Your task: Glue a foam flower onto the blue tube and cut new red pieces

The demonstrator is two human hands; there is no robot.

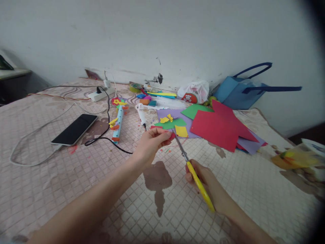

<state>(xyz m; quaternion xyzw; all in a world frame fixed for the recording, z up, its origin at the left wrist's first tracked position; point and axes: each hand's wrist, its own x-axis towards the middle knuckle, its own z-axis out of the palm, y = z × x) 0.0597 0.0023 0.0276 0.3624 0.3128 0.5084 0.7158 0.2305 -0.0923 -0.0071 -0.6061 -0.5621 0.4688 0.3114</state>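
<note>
My left hand (155, 139) pinches a small red piece of craft foam or paper (172, 136) between thumb and fingers. My right hand (203, 178) is wrapped round the yellow handles of a pair of scissors (198, 183). The blades point up and left, their tips at the edge of the red piece; whether they are cutting into it I cannot tell. Just beyond the hands lie a yellow scrap (181, 131), a green sheet (172, 123) and small yellow cut-outs (166, 118) on a purple sheet (190, 122).
Red sheets (215, 127) lie to the right, before a blue bag (236, 93). A white glue gun (141, 115) with a black cord and a decorated light-blue strip (118, 122) are left of centre. A phone (75, 129) is cabled near a power strip (101, 94). A blurred yellow container (294, 157) stands far right.
</note>
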